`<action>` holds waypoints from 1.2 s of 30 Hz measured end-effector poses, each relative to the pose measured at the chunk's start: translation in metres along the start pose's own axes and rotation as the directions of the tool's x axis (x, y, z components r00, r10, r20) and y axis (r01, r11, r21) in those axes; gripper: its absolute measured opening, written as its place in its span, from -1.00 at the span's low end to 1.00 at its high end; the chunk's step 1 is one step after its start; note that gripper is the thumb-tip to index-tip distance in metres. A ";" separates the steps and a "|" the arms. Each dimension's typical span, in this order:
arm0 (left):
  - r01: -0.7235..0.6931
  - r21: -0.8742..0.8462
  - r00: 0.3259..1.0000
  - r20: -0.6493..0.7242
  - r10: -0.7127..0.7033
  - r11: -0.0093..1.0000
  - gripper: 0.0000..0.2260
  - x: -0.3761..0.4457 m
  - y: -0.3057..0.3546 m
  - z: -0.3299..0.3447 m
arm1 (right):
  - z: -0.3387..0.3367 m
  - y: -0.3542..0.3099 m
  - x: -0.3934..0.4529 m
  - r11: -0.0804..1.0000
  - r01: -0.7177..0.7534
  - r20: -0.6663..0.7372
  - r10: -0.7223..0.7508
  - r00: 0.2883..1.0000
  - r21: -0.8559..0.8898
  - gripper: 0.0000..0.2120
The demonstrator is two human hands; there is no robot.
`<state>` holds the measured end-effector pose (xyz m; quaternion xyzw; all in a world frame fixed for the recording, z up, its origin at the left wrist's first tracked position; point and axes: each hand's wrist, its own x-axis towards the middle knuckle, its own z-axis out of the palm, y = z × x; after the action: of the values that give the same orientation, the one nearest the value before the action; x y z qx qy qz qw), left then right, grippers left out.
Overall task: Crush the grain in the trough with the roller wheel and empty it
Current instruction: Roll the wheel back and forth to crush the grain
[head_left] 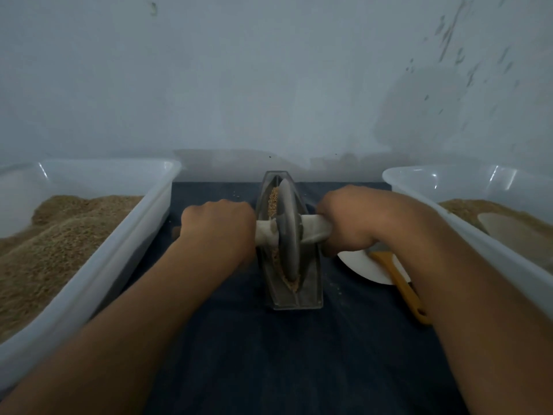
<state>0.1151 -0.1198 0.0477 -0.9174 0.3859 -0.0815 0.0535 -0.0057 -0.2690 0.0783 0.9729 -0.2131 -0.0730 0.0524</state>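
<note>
Roller wheel (288, 232) seated upright in the narrow metal trough (291, 298), which stands on the dark cloth (287, 354) between two plastic tubs; the cloth-wrapped axle handle (314, 230) is gripped at both ends, left hand (217, 226) curled round its end, right hand (347, 220) curled round the other. Grain (273, 199) is seen banked along the wheel's left face and at the near tip. Spill over the low rim is judged the main risk, caused by an overlong stroke or uneven pressure tilting the wheel. The trough appears unclamped, so sliding or tipping on the cloth is possible under a hard push. A white plate (362, 265) and yellow-handled tool (404, 289) lie just beside the right forearm and could be knocked. Stray grains are already noted on the cloth
</note>
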 end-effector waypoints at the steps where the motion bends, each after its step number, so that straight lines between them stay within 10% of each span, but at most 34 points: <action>1: 0.000 0.004 1.000 0.015 0.000 1.000 -0.75 -0.001 0.000 -0.002 | -0.001 0.000 -0.001 1.000 0.007 0.005 -0.007 1.000 -0.002 -0.71; 19: -0.069 -0.017 0.996 0.056 0.070 0.997 -0.72 0.009 -0.003 -0.003 | 0.001 0.002 0.003 1.000 -0.015 0.052 0.013 0.999 0.027 -0.74; 36: -0.090 -0.038 0.991 -0.101 0.086 0.995 -0.76 0.046 -0.003 0.017 | 0.035 0.006 0.050 0.989 -0.144 -0.212 0.148 0.966 0.030 -0.73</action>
<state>0.1518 -0.1499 0.0362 -0.8952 0.4298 -0.1164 0.0184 0.0313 -0.2985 0.0391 0.9571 -0.2778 0.0378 0.0732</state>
